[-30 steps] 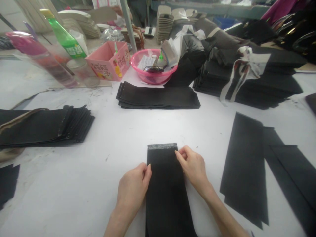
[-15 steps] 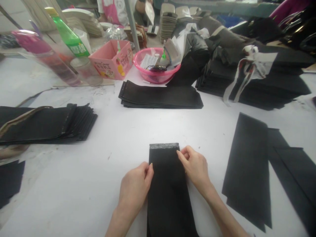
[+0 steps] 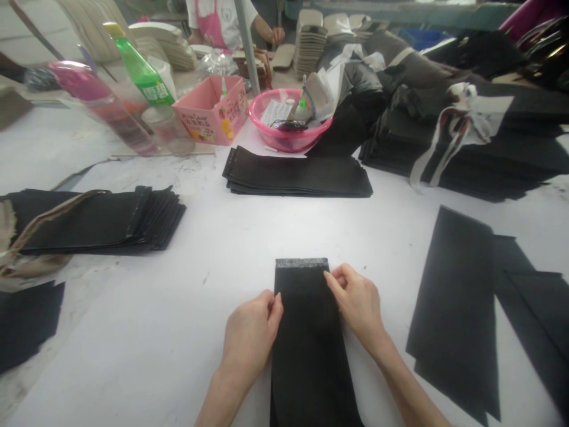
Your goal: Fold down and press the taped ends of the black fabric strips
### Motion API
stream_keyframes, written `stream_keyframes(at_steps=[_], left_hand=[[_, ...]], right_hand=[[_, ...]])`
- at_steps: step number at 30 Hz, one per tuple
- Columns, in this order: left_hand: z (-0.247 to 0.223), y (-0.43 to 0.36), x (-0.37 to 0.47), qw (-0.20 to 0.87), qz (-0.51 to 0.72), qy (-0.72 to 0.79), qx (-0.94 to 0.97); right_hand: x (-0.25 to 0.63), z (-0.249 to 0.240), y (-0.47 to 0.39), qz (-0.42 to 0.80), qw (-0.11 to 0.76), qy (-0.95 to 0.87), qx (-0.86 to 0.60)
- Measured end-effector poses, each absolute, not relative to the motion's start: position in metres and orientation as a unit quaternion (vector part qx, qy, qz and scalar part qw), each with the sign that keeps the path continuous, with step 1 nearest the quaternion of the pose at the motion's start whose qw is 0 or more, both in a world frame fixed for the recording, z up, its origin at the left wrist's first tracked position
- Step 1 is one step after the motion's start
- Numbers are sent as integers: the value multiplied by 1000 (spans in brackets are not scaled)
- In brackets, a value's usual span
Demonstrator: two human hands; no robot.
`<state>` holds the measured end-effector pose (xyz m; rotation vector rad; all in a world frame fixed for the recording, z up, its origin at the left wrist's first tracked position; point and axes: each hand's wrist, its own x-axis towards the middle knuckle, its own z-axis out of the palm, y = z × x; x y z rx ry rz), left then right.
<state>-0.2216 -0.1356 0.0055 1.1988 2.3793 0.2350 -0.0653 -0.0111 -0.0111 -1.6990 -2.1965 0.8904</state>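
Observation:
A long black strip of sheet material (image 3: 309, 338) lies in front of me on the white table (image 3: 169, 338), with a rough grey band across its far end. My left hand (image 3: 253, 326) pinches its left edge between thumb and fingers. On the opposite edge, closer to the grey band, my right hand (image 3: 358, 296) pinches the strip with thumb and forefinger. The strip's near end runs out of view at the bottom. Whether it is one layer or a folded piece, I cannot tell.
Beyond the strip lies a stack of black pieces (image 3: 297, 175). A tied bundle (image 3: 89, 219) is at left, loose black panels (image 3: 453, 296) at right. Behind stand a pink basin (image 3: 288, 139), a pink box (image 3: 211, 112), a green bottle (image 3: 140, 68) and a large tied pile (image 3: 444, 142). A co-worker (image 3: 226, 24) is at the back.
The whole view has shifted slightly, so things appear a little farther right. Both hands keep their grip on the strip. At the back, the co-worker's hand and the piece near it have moved.

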Motion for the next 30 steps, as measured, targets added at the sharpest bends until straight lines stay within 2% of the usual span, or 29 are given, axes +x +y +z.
stream_keyframes(at_steps=[30], left_hand=[[4,-137,-221,228,86,864,442]], right_hand=[[-65,-13,-11,290,109,-754,-579]])
